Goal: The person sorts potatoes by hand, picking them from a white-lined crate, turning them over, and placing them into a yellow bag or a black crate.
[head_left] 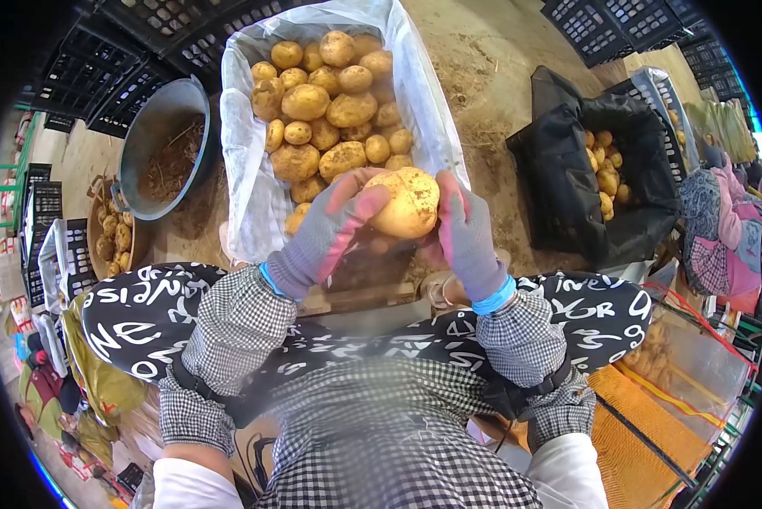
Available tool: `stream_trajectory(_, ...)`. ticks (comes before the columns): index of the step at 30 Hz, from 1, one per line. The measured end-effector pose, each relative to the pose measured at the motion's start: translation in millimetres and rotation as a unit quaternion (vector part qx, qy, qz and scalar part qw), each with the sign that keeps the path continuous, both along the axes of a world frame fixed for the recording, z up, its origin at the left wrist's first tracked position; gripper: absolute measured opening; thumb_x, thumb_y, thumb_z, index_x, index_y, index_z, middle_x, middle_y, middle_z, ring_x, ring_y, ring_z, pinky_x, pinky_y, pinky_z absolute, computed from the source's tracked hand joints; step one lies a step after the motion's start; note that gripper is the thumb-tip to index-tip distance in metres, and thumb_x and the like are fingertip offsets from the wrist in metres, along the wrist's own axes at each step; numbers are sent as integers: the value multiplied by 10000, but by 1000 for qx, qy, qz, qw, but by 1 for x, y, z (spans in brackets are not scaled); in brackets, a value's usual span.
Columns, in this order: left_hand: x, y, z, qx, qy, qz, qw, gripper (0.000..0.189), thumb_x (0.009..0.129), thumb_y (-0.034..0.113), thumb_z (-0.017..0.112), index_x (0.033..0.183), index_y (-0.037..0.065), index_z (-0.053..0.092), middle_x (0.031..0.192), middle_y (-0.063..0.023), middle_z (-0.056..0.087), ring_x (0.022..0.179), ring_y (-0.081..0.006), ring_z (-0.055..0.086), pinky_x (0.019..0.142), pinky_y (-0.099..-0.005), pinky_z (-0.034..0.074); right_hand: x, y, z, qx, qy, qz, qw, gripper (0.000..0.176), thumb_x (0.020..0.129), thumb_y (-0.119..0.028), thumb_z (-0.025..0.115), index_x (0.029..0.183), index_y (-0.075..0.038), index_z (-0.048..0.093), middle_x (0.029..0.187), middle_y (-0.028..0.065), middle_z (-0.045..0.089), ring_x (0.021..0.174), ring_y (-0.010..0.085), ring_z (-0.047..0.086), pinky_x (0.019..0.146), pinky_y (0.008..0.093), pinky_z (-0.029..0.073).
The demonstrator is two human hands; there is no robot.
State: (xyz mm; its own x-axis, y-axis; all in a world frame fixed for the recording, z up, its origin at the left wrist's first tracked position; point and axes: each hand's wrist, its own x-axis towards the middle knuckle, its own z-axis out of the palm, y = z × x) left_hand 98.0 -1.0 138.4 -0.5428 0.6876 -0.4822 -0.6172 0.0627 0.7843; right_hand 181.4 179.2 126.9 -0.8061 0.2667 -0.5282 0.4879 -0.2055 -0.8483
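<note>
A large yellow potato (408, 204) with specks of dirt is held up between both hands. My left hand (334, 222), in a grey and pink glove, grips its left side with fingers and thumb. On the potato's right side, my right hand (466, 233) in a matching glove presses with its fingers. Just beyond them stands a crate lined with white cloth (436, 110), filled with many potatoes (306, 102) of mixed sizes. The near end of that crate is partly hidden by my hands.
A black-lined crate (550, 178) with some potatoes stands to the right. On the left are a round tub (126, 157) with soil inside and a basket of small potatoes (114, 237). Stacked black crates (101, 64) border the back left. Another person (724, 229) sits at far right.
</note>
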Motion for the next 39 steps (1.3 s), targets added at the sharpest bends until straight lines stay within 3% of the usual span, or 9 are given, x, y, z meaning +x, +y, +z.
stream_trajectory(4,0,0,-10,72,61,30,995,729,896,358,722,1429,16,362,1356,-123,498,1181,-195,572,916,-300,540,0,0,-2,-45,119,61,990,382,974,-295,586,1255,-37,590,963,72,657,775,124,635,631,252,511)
stream_trajectory(8,3,3,-14,152,97,56,982,794,869,144,752,1495,13,282,1419,-119,434,1268,-189,500,1027,-291,474,-9,13,-10,428,365,185,805,626,822,-119,718,1394,-28,481,1370,144,530,1236,241,551,1017,368,472)
stream_trajectory(11,4,5,-17,144,126,63,980,816,846,45,757,1506,13,278,1434,-114,421,1285,-180,484,1047,-293,463,-6,3,-16,160,291,109,937,835,723,-43,744,1475,-32,382,1484,165,425,1405,297,386,1163,406,315)
stream_trajectory(17,2,0,-17,152,62,31,986,741,853,66,762,1468,3,352,1399,-113,466,1262,-179,507,1046,-305,472,-4,4,-14,233,292,150,915,827,757,-59,742,1493,-35,366,1508,174,413,1404,301,391,1144,383,338)
stream_trajectory(24,3,0,-17,160,48,43,985,675,898,181,738,1444,11,379,1377,-108,489,1246,-195,525,1037,-326,481,-1,26,-24,-49,247,108,962,631,899,-196,704,1446,-13,446,1488,157,452,1366,252,436,1112,355,373)
stream_trajectory(28,1,2,-12,131,22,67,989,695,895,226,744,1447,23,374,1392,-116,470,1245,-202,526,1040,-346,484,1,8,-10,97,266,104,953,469,969,-174,612,1383,23,512,1443,130,509,1332,233,477,1109,343,376)
stream_trajectory(32,1,-1,-10,110,10,56,992,698,898,224,740,1454,31,364,1394,-115,468,1237,-212,538,1037,-358,490,3,14,-15,124,287,147,938,533,955,-179,640,1413,32,470,1469,125,477,1351,229,457,1115,337,368)
stream_trajectory(36,5,5,-8,129,-1,61,990,641,918,223,717,1435,18,401,1364,-101,494,1213,-192,547,1023,-355,505,3,25,-14,-170,204,48,963,685,892,-147,717,1475,0,389,1463,140,451,1357,218,426,1096,340,388)
stream_trajectory(39,1,11,-10,38,97,43,994,591,941,278,686,1408,3,451,1286,-84,550,1188,-162,547,1027,-336,499,4,5,-9,-49,243,54,967,690,892,-148,715,1477,-8,376,1374,122,521,1265,201,499,1040,327,435)
